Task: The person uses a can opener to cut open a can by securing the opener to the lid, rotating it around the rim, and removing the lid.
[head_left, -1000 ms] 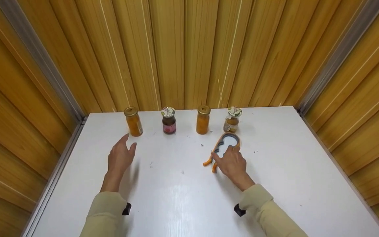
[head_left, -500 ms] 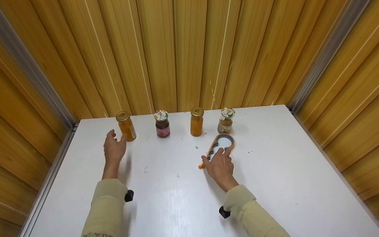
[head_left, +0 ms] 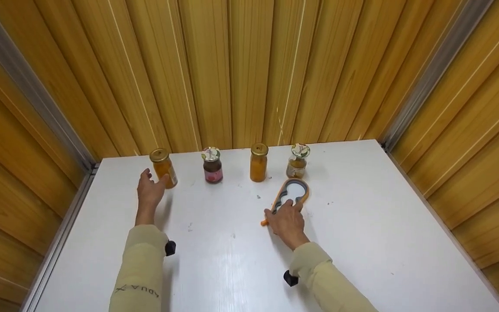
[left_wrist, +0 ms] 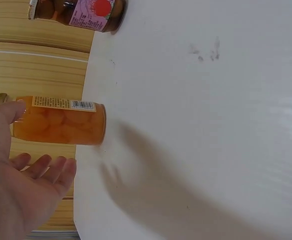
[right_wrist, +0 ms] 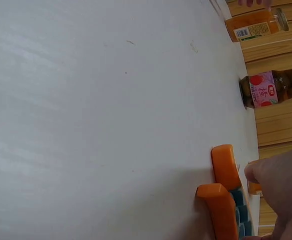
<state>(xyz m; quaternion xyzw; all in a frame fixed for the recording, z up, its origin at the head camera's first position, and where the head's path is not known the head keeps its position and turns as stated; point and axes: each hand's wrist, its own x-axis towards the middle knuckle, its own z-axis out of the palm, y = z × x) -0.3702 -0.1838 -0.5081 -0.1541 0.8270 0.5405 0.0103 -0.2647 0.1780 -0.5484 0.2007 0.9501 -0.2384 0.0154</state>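
My left hand (head_left: 150, 193) is beside the leftmost jar (head_left: 166, 171), which has a gold lid and orange fruit pieces. In the left wrist view, the thumb (left_wrist: 13, 111) overlaps the jar near its lid, and the fingers (left_wrist: 48, 170) are spread below, apart from the glass. Contact at the thumb cannot be told. My right hand (head_left: 287, 223) is over an orange-and-grey multi-size jar opener (head_left: 306, 189) lying on the table, thumb on its left side and fingers toward its right. The hand hides part of the handles (right_wrist: 220, 210); whether it touches them is unclear.
Along the back of the white table (head_left: 215, 260) stand a dark jar with a pink label (head_left: 213, 171), a second orange jar (head_left: 258, 164) and a small jar with a patterned lid (head_left: 296, 167). Yellow wood-look panels (head_left: 249, 73) rise behind and at both sides.
My left hand has moved closer to the leftmost jar. The right hand has shifted slightly back toward the opener's handles. The jars and opener keep their places while the head view has turned a little.
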